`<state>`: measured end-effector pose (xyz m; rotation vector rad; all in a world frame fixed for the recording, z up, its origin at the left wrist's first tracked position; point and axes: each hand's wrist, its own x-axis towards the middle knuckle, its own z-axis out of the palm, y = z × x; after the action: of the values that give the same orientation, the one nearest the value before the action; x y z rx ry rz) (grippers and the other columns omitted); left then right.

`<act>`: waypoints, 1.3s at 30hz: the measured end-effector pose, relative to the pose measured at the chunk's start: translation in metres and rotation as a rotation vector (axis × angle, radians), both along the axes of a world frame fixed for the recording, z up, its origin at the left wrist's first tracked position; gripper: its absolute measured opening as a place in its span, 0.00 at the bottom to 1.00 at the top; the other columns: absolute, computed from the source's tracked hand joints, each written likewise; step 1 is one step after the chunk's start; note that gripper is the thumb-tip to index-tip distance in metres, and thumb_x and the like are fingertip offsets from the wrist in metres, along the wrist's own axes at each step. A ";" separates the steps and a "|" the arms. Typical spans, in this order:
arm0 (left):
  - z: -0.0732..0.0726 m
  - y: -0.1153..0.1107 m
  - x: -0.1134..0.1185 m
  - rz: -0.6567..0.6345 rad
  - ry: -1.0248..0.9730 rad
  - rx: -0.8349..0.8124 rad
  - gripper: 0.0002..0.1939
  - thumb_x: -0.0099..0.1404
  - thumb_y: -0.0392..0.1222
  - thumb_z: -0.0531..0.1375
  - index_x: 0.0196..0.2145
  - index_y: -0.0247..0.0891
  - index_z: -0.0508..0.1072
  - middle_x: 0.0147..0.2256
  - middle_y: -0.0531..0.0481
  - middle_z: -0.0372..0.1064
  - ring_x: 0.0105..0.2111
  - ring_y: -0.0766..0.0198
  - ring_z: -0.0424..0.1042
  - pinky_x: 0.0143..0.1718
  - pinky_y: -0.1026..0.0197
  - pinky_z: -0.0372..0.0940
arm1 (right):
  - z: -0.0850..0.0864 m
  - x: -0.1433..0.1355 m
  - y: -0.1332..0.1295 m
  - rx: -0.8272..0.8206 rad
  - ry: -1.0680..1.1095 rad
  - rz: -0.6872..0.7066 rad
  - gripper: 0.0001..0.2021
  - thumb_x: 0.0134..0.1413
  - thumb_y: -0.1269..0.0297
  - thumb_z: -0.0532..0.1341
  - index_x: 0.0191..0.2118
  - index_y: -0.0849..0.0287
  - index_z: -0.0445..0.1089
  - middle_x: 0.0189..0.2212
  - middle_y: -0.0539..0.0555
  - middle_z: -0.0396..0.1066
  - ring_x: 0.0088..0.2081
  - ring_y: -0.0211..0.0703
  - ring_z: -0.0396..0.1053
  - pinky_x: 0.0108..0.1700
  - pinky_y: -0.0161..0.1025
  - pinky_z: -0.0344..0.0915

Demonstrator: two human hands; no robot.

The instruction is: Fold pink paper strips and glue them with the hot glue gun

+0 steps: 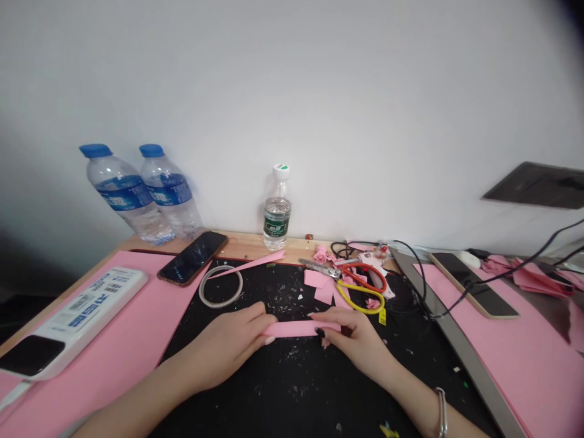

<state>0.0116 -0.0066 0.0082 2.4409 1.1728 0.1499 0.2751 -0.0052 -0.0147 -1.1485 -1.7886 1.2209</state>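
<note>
A pink paper strip (pixel 294 329) is stretched level between my two hands, above the black mat (pixel 283 395). My left hand (pixel 239 334) pinches its left end between thumb and fingers. At the other end, my right hand (pixel 351 334) grips the strip the same way. Just beyond the right hand lie scissors (pixel 360 286) with red and yellow handles, on top of several cut pink paper pieces (pixel 323 293). A roll of tape (pixel 221 286) rests flat on the mat past my left hand, with a long narrow pink paper piece (pixel 255 263) lying over it.
Pink sheets (pixel 137 322) and a white power bank (pixel 77 319) are at left, near a dark phone (pixel 193 258). Two large bottles (pixel 168 191) and a small water bottle (pixel 277 213) stand by the wall. Rightward are a laptop (pixel 449 340), another phone (pixel 472 285) and black cables (pixel 424 280).
</note>
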 end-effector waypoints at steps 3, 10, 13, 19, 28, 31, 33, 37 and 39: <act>-0.002 0.002 0.002 -0.011 0.077 0.064 0.10 0.70 0.38 0.48 0.35 0.38 0.68 0.35 0.51 0.67 0.32 0.62 0.70 0.30 0.63 0.60 | -0.001 0.001 -0.002 0.164 -0.119 0.030 0.10 0.58 0.69 0.58 0.41 0.60 0.76 0.25 0.53 0.71 0.26 0.39 0.70 0.30 0.35 0.65; -0.014 -0.001 0.007 -0.105 0.199 0.307 0.12 0.67 0.28 0.48 0.40 0.39 0.68 0.35 0.50 0.72 0.33 0.59 0.72 0.31 0.61 0.63 | 0.007 -0.004 -0.013 0.662 -0.575 0.139 0.12 0.63 0.72 0.52 0.47 0.60 0.70 0.33 0.56 0.74 0.33 0.44 0.70 0.38 0.43 0.64; -0.016 -0.005 0.017 -0.127 0.248 0.362 0.14 0.65 0.25 0.48 0.41 0.37 0.68 0.36 0.47 0.72 0.34 0.57 0.72 0.32 0.59 0.65 | 0.009 -0.012 -0.018 0.793 -0.825 0.091 0.11 0.61 0.75 0.53 0.44 0.58 0.70 0.30 0.53 0.74 0.31 0.46 0.70 0.45 0.53 0.60; -0.008 -0.007 0.039 -0.085 0.315 0.367 0.13 0.63 0.24 0.49 0.38 0.36 0.68 0.36 0.46 0.70 0.35 0.54 0.71 0.33 0.55 0.66 | 0.010 -0.037 -0.024 0.741 -1.094 0.083 0.11 0.52 0.80 0.58 0.39 0.60 0.67 0.30 0.53 0.72 0.29 0.47 0.70 0.31 0.42 0.61; -0.003 0.007 0.049 -0.179 0.253 0.364 0.13 0.63 0.25 0.49 0.36 0.35 0.70 0.31 0.47 0.72 0.27 0.56 0.72 0.25 0.58 0.63 | 0.018 -0.036 -0.011 0.692 -1.146 0.254 0.04 0.55 0.73 0.59 0.34 0.58 0.63 0.23 0.50 0.72 0.20 0.45 0.70 0.18 0.38 0.47; 0.000 0.016 0.046 -0.155 0.248 0.345 0.14 0.62 0.24 0.49 0.35 0.37 0.70 0.30 0.47 0.72 0.27 0.57 0.73 0.25 0.60 0.63 | 0.019 -0.026 -0.003 0.659 -1.103 0.213 0.03 0.57 0.69 0.57 0.32 0.58 0.64 0.21 0.51 0.72 0.19 0.44 0.69 0.18 0.38 0.46; 0.003 0.023 0.043 -0.100 0.279 0.344 0.15 0.62 0.23 0.48 0.35 0.37 0.69 0.30 0.47 0.72 0.28 0.57 0.73 0.26 0.60 0.64 | 0.022 -0.017 0.005 0.622 -1.029 0.100 0.06 0.58 0.65 0.57 0.29 0.58 0.64 0.21 0.53 0.72 0.20 0.44 0.68 0.20 0.37 0.48; 0.009 0.036 0.040 -0.010 0.316 0.376 0.15 0.62 0.23 0.45 0.37 0.36 0.67 0.32 0.45 0.70 0.30 0.54 0.73 0.27 0.57 0.66 | 0.027 -0.003 0.023 0.429 -0.488 -0.278 0.09 0.54 0.62 0.60 0.26 0.57 0.63 0.22 0.51 0.68 0.24 0.43 0.66 0.25 0.36 0.56; 0.011 0.038 0.041 0.027 0.324 0.394 0.15 0.63 0.24 0.45 0.37 0.36 0.66 0.33 0.44 0.69 0.31 0.54 0.72 0.28 0.56 0.66 | 0.025 -0.001 0.029 0.228 -0.026 -0.401 0.09 0.52 0.58 0.62 0.31 0.56 0.63 0.20 0.47 0.65 0.21 0.39 0.63 0.24 0.34 0.58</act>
<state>0.0523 0.0317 0.0193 2.8747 1.4258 -0.0105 0.2741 0.0243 0.0102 -1.3111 -1.5682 0.7511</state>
